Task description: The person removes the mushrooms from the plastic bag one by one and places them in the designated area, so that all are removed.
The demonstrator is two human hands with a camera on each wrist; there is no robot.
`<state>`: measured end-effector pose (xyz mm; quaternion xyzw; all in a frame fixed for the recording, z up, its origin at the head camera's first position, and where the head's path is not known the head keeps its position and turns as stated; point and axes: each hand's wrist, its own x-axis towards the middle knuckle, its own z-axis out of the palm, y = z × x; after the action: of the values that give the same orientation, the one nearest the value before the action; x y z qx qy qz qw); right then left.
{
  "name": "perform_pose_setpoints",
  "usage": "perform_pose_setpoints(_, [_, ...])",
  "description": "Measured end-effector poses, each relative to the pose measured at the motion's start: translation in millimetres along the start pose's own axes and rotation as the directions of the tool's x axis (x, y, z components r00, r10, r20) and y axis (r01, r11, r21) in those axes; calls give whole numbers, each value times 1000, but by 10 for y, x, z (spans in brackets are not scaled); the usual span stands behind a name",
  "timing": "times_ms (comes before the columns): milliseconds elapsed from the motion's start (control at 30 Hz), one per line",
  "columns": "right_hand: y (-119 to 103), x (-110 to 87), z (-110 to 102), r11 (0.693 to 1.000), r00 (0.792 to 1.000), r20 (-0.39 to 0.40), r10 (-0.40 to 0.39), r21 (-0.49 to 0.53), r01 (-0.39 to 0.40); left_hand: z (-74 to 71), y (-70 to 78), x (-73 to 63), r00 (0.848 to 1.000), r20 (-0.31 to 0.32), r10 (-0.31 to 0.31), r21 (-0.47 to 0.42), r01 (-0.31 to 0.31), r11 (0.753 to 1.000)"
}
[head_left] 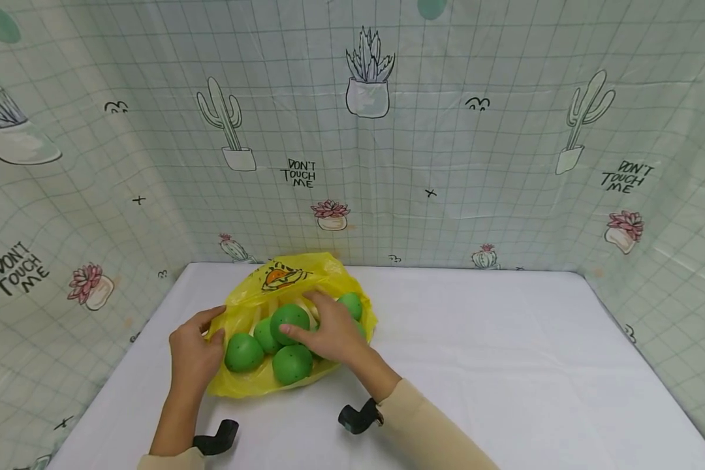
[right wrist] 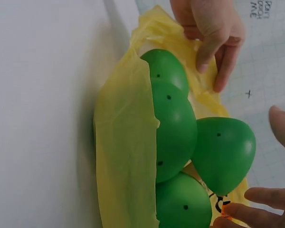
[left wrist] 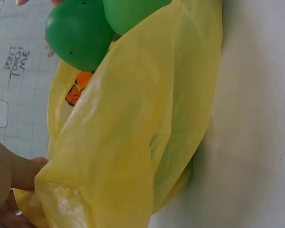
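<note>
A yellow plastic bag (head_left: 252, 385) lies on its side with its mouth facing me. Several smooth green balls with small black dots fill its opening; one green ball (head_left: 290, 324) rests on top of the others. My left hand (head_left: 196, 349) pinches the left edge of the bag's mouth between thumb and fingers, which the right wrist view also shows. Over the pile, at the right, is my right hand (head_left: 335, 329), thumb and fingers spread around the upper balls. In the right wrist view its fingers (right wrist: 256, 213) stand apart from the nearest green ball (right wrist: 224, 153).
The bag sits on a white-covered table (head_left: 476, 352), toward its back left. Behind and at both sides hangs a gridded cloth (head_left: 411, 150) printed with potted plants. Black wrist mounts (head_left: 358, 418) stick out below the forearms.
</note>
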<state>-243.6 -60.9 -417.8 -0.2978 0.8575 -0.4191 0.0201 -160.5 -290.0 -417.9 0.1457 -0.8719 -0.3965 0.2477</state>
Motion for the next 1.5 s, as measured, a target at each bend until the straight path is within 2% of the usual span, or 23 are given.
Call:
perform_pose_setpoints(233, [-3, 10, 58, 1000, 1000, -13, -1, 18, 1, 12, 2, 19, 999, -23, -41, -4, 41, 999])
perform_pose_setpoints(567, [-18, 46, 98, 1000, 1000, -11, 20, -10, -20, 18, 11, 77, 996, -57, -73, -1, 73, 997])
perform_pose_setpoints(833, [-43, 66, 104, 998, 998, -16, 59, 18, -58, 13, 14, 161, 987, 5, -159, -6, 160, 987])
perform_pose_setpoints(1033, [-52, 62, 124, 994, 996, -16, 91, 63, -90, 0, 2, 198, 979, 17, -203, -9, 203, 979])
perform_pose_setpoints(1233, [-42, 55, 134, 992, 995, -40, 94, 89, -91, -4, -4, 211, 977, 32, -210, -20, 210, 977])
perform_pose_setpoints(1500, [-50, 42, 112, 992, 994, -52, 96, 91, -91, -40, 7, 245, 969, 91, -231, -1, 232, 973])
